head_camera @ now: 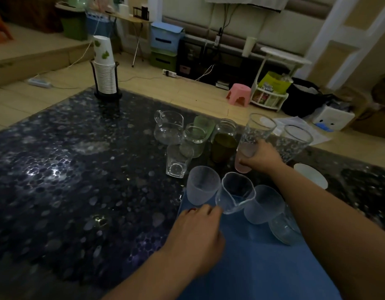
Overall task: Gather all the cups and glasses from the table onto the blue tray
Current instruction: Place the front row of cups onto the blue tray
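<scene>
Right hand (259, 158) fingers wrap a tall glass (255, 137), upright on the surface, beyond the tray (263, 267). Tray lies toward the body from those fingers. Left hand (198, 232) rests on the tray, fingers loosely curled, holding nothing.

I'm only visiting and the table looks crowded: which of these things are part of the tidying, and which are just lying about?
Part of the job:
- flat blue tray
- tall dimpled clear glass, gripped by the right hand
- frosted tumbler on the tray
- small clear pouring jug at the left hand
- jar of green liquid

Lying about:
- stack of white paper cups
- pink plastic stool
</scene>
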